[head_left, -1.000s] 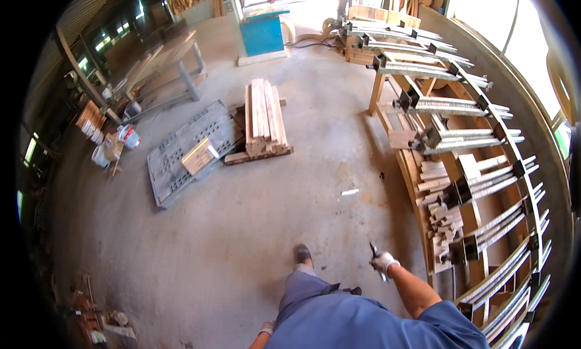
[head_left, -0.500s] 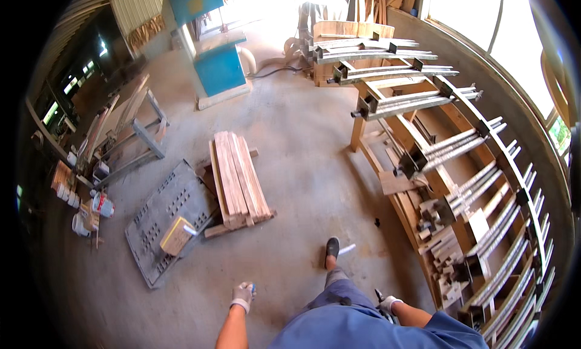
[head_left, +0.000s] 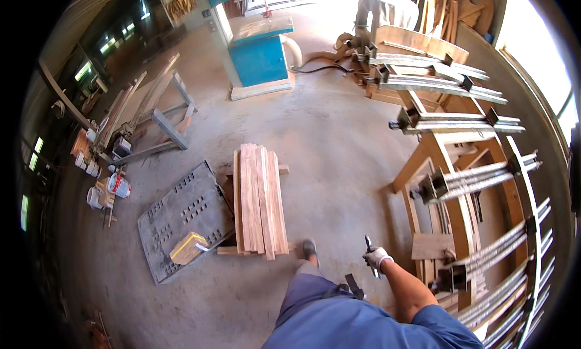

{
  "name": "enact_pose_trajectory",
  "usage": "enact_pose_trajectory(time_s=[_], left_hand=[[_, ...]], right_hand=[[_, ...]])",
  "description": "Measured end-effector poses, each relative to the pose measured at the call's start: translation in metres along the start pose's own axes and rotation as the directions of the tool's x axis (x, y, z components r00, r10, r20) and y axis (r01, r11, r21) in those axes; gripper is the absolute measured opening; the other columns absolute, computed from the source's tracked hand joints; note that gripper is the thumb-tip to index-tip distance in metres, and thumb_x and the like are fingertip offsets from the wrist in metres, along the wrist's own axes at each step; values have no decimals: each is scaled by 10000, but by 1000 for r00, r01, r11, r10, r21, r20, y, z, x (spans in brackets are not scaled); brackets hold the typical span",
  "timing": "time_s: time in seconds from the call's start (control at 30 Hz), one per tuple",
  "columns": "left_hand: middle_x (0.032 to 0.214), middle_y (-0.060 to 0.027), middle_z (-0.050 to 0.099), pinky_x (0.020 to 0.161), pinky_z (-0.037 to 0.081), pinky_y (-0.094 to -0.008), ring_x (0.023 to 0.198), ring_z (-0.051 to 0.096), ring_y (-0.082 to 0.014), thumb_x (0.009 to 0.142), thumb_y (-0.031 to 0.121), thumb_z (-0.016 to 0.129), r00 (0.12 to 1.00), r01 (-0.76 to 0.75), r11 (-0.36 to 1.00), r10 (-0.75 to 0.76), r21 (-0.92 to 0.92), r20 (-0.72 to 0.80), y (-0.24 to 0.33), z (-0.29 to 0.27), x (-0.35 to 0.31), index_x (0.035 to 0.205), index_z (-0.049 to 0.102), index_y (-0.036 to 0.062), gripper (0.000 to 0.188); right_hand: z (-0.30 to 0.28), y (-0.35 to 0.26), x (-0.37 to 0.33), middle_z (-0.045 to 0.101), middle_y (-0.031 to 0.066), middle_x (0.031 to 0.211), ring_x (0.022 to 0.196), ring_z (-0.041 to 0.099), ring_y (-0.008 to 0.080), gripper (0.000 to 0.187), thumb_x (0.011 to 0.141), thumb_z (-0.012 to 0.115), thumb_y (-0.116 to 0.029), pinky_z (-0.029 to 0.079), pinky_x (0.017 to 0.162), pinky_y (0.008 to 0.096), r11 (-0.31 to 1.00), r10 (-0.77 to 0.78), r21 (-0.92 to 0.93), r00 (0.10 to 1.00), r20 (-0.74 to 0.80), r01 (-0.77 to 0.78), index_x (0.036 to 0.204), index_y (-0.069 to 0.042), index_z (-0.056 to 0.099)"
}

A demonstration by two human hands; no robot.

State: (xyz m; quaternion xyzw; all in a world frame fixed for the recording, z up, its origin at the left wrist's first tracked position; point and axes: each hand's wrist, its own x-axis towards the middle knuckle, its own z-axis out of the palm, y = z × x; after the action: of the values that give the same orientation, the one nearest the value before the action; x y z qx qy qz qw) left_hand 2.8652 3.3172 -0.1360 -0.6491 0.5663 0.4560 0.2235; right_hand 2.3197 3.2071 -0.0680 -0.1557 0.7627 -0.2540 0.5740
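Observation:
My right hand (head_left: pixel 379 258), in a pale work glove, is closed round a slim dark hand tool (head_left: pixel 368 245). The tool points away from me; its exact kind is too small to make out. That arm is stretched forward beside the clamp rack (head_left: pixel 463 275) on my right, apart from it. My left hand is out of the picture. Ahead and a little left lies a stack of long wooden boards (head_left: pixel 257 198), resting on wooden crosspieces.
A grey slotted plastic pallet (head_left: pixel 175 219) lies left of the boards, with a wooden block (head_left: pixel 188 248) on it. Beyond stand a workbench frame (head_left: pixel 169 131), buckets (head_left: pixel 119 185) and a blue machine (head_left: pixel 260 61) with a hose. Bar clamps (head_left: pixel 466 122) jut from the rack.
I have stepped forward, so the boards and pallet are closer to my body. My right hand has swung forward with the tool; my left hand has left the view.

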Motion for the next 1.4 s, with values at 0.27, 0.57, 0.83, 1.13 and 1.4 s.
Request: enact_pose_trajectory(time_s=[0.27,0.57,0.83,1.13,1.4], left_hand=[[1233,-192,710,979,532,-466,1161,673,-370,1030,391,487,985,-167,977,158,131,74,125,-138,177,1235,713,105,418],[1028,-84,770,770,549,-344,869,708,-175,970,229,693,956,-229,787,71,-573,-285,397,-498,351,1255,707,61,331],[917,-46,724,641,549,-296,693,661,-161,1033,167,619,943,-148,848,-33,-509,-330,503,-582,430,1144,691,45,180],[1087,-129,758,895,567,-445,1007,721,-334,1029,313,476,983,-181,959,185,219,4,572,-551,438,1184,742,184,334],[1188,-156,733,982,524,-448,1126,679,-354,1015,326,513,995,-85,991,78,108,62,677,-646,562,1229,723,125,361]], right_hand=[[-20,-127,118,643,49,773,665,633,187,112,890,763,-87,552,598,366,997,60,49,998,-18,-59,902,-40,662],[-75,-253,212,621,40,694,589,601,171,103,906,741,-76,509,533,347,985,173,31,974,-145,-170,860,-35,658],[-98,-462,386,610,27,651,523,568,164,105,897,742,-134,415,477,350,997,63,56,992,-105,-58,871,-53,680],[-158,-695,550,648,37,737,637,615,162,186,900,754,-206,526,609,339,943,-166,-289,986,10,162,932,-33,694],[-201,-854,658,683,58,787,670,643,176,242,912,752,-241,537,637,355,938,-43,-344,999,-16,35,937,-5,703]])
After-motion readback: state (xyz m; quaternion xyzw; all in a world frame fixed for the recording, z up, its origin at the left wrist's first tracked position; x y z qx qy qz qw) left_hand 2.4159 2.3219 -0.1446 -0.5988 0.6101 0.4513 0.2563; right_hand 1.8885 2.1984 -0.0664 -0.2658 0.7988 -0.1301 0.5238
